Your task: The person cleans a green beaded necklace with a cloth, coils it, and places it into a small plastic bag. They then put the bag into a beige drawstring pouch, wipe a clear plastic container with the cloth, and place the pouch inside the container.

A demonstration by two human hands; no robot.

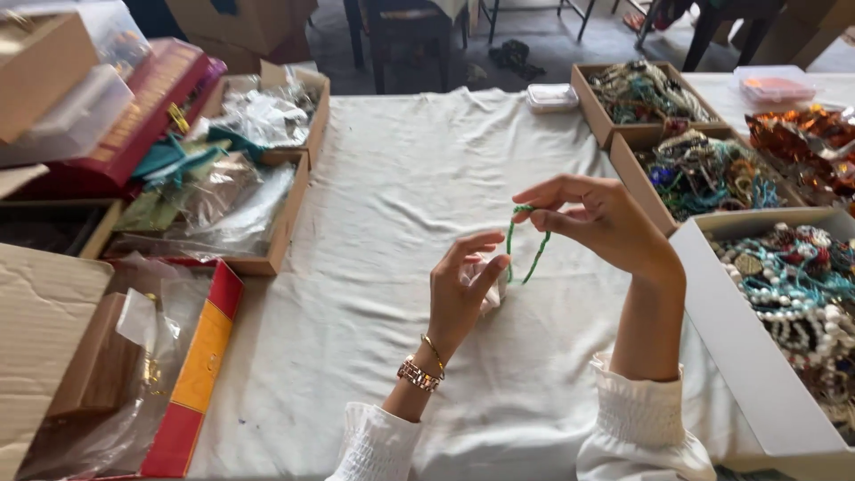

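Strand: we see a thin green beaded strand (524, 245) hanging in a narrow loop above the white cloth (401, 178), near its middle, its beads small and close-set.
Right hand: our right hand (598, 218) is raised over the cloth, thumb and forefinger pinched together on the top of the strand, the other fingers fanned loosely.
Left hand: our left hand (463, 289) sits just left of the strand, fingertips closed on its lower end; a bit of white stuff shows behind the palm, and we cannot tell what it is.
Right of the strand: a white box (744, 356) of pale and turquoise beads, and two brown cardboard trays (637, 134) of tangled necklaces.
Left of the strand: cardboard trays (280, 223) with clear plastic bags, and a flat red and yellow box (200, 365).
Beyond the strand: a small clear lidded tub (552, 97) at the cloth's far edge.
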